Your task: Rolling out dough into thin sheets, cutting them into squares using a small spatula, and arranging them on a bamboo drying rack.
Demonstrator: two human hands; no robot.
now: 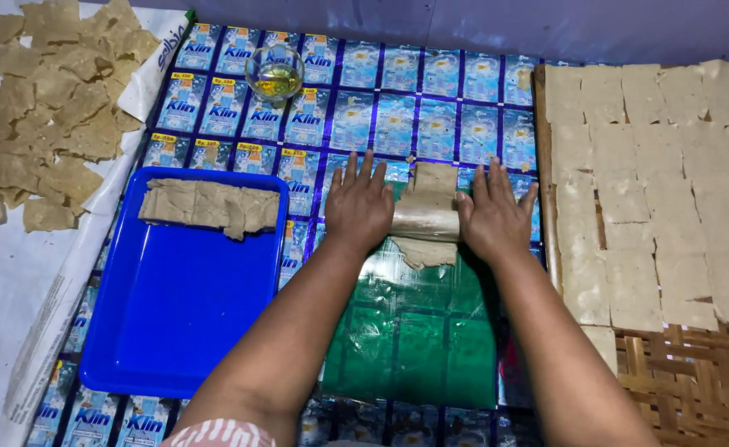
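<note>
1. Closest to you, your two bare arms reach out from the bottom edge of the mat (431,108), a floor mat made of many shiny blue packets joined together.
2. Under your arms a green plastic sheet (418,331) lies flat on the mat, near its bottom edge.
3. To the left of the green sheet sits a blue tray (174,314). A strip of tan dough pieces (211,205) lies along the tray's far edge.
4. To the right, by the mat's right edge, you can see a woven bamboo tray (687,381). Pale dough squares (654,190) cover most of it in neat rows, side by side.
5. Your left hand (358,207) rests flat, palm down, on the left end of the roller (425,219). Its fingers are straight and a little spread, not curled around anything.
6. Your right hand (494,219) rests flat on the right end of the roller, fingers straight and a little apart too.
7. The roller is a smooth, shiny tube lying sideways between your hands, at the far edge of the green sheet.
8. A flat piece of tan dough (433,178) lies under the roller. It sticks out past the roller on the far side and on the near side.
9. Farther away, near the mat's top edge, stands a small glass bowl (275,73) with yellow liquid in it.
10. At the far left, off the mat, a heap of thin tan chips (42,108) lies on white paper (9,281).
</note>
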